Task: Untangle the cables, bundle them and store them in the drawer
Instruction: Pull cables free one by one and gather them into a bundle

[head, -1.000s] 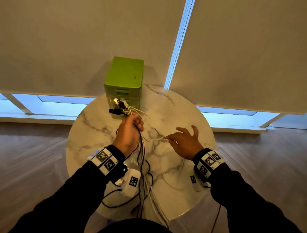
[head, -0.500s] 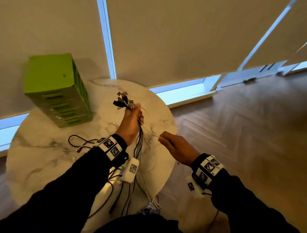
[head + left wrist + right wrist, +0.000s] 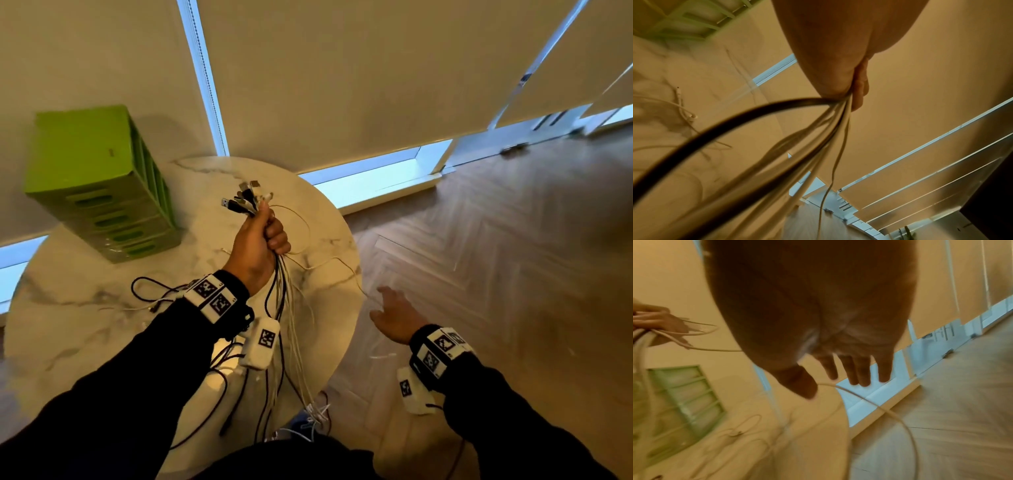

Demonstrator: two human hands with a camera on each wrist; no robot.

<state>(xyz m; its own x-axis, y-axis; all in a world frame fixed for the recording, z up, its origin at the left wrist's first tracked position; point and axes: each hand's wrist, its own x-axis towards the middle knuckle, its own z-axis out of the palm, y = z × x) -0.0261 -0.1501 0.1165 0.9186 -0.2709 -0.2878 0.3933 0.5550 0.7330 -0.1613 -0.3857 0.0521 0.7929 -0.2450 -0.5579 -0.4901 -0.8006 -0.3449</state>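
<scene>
The left hand (image 3: pixel 257 247) is clenched around a bundle of cables (image 3: pixel 284 329), plugs fanned above the fist, over the round marble counter (image 3: pixel 68 308). The right hand (image 3: pixel 397 317) hangs released past the counter's right edge, a thin white cable (image 3: pixel 869 400) at its thumb. The green drawer unit (image 3: pixel 99 181) stands near the far left edge; its small label is unreadable.

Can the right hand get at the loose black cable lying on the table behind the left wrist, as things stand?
Probably not directly. The right hand hangs open off the table's right edge, while the black cable lies beyond the left hand, whose forearm and hanging cable bundle cross the path.
</scene>
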